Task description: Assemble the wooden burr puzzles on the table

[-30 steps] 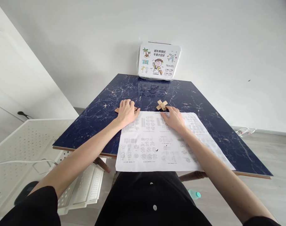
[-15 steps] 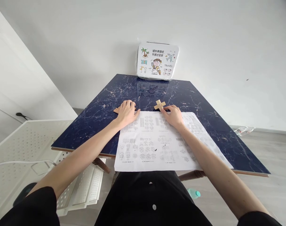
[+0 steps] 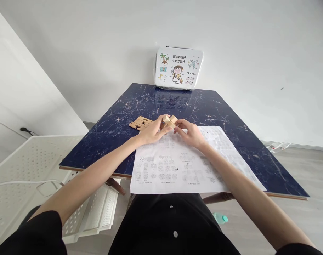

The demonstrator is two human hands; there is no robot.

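A small wooden burr puzzle (image 3: pixel 170 121) of crossed pale blocks is held up between both hands, over the far edge of the printed sheet. My left hand (image 3: pixel 154 132) grips its left side, thumb along the near side. From the right, my right hand (image 3: pixel 190 133) pinches it with its fingertips. Several flat, notched wooden pieces (image 3: pixel 140 123) lie side by side on the table, just left of my left hand. Beneath both hands spreads the white instruction sheet (image 3: pixel 161 184), printed with rows of small diagrams.
The dark blue marbled table (image 3: pixel 201 106) stands against the wall. A white tin case (image 3: pixel 179 67) with cartoon prints leans at its back edge. To the left is a white perforated rack (image 3: pixel 39 156). A bottle with a green cap (image 3: pixel 221 218) lies on the floor.
My left hand has left the flat wooden pieces and moved right onto the puzzle. My right hand has brought the puzzle leftward, and it is turned differently.
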